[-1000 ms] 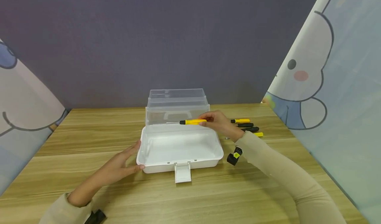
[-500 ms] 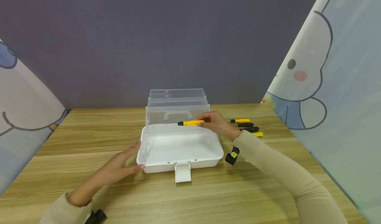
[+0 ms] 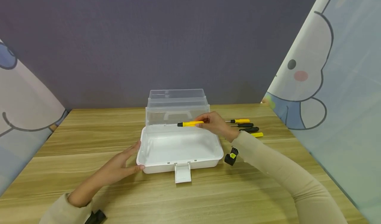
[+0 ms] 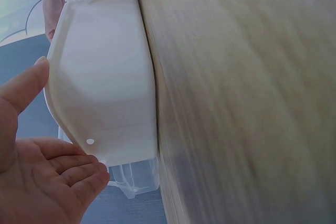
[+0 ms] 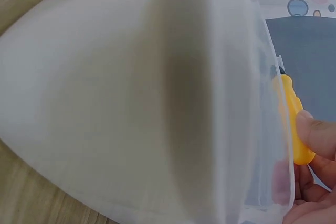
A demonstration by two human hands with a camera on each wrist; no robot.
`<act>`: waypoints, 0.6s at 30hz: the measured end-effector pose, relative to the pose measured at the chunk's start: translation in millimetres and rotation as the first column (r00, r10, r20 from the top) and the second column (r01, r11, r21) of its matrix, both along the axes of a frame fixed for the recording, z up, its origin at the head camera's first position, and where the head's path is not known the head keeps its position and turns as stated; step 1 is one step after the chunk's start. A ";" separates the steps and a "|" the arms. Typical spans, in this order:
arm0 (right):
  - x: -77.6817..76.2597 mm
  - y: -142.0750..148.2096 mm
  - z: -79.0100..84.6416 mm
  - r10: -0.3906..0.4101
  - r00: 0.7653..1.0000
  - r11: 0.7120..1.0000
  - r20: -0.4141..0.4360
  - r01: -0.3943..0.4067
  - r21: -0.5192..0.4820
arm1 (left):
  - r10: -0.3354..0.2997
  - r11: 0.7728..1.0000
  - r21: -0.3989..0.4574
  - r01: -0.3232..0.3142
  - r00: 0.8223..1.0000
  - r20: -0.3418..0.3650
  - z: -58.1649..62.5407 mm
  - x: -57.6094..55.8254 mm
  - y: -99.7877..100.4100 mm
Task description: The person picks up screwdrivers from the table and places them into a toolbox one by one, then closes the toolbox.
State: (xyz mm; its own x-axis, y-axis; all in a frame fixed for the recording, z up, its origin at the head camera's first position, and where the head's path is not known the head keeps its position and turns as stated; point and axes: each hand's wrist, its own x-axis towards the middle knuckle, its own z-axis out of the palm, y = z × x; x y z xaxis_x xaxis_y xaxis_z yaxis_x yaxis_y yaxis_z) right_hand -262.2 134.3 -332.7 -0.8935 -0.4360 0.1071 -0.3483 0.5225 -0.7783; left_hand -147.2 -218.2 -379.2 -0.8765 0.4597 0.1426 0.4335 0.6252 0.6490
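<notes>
A white plastic toolbox stands on the table with its clear lid raised at the back and its front latch hanging down. My right hand pinches a screwdriver by the end of its yellow handle, level above the back of the box, shaft pointing left. In the right wrist view the yellow handle shows between thumb and fingers, partly behind the box wall. My left hand touches the toolbox's left end, its thumb at the front corner and its fingers extended along the side.
To the right of the toolbox lie several more tools: a yellow-handled screwdriver, black-handled ones and another yellow handle, partly hidden by my right arm. A dark wall rises behind the wooden table.
My right hand has shifted slightly left and a little lower with the screwdriver over the box. The left hand and toolbox have stayed put.
</notes>
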 end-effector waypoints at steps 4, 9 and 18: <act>-0.6 -1.4 -1.7 -0.009 1.000 1.000 0.000 0.009 0.014 | 0.006 1.000 -0.006 -0.006 1.000 0.004 -1.6 0.0 -0.6; -0.9 -2.2 -3.1 -0.019 1.000 1.000 0.014 0.018 0.019 | 0.007 1.000 0.000 -0.007 1.000 0.010 -2.7 -0.2 -1.0; 2.0 -2.6 -1.4 0.011 1.000 1.000 -0.022 -0.010 0.021 | 0.007 1.000 -0.006 -0.007 1.000 0.017 0.1 0.1 0.2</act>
State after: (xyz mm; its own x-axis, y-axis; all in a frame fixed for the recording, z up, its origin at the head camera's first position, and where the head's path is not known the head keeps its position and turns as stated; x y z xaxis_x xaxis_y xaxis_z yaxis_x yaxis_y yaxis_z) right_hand -260.1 131.7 -334.1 -0.8864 -0.4477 0.1173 -0.3706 0.5348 -0.7594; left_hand -147.1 -218.1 -379.1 -0.8819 0.4545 0.1252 0.4183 0.6321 0.6523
